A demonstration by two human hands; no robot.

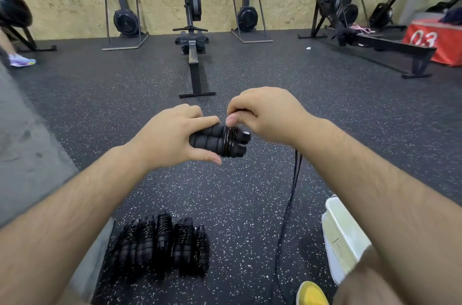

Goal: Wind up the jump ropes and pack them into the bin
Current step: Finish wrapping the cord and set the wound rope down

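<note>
Reads "03" on red box [435, 42]; clasps handles [210, 141] in left grip [170, 137], pinches rope [230, 139] at their 1 o'clock in right grip [267, 114].

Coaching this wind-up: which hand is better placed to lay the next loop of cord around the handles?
Right. The right hand pinches the cord just above the coils, and the slack hangs beneath it; the left hand grips the paired handles, steadying them.

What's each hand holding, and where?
Left hand grips paired black jump-rope handles by their foam; right hand pinches the thin black cord just above its wraps.
</note>
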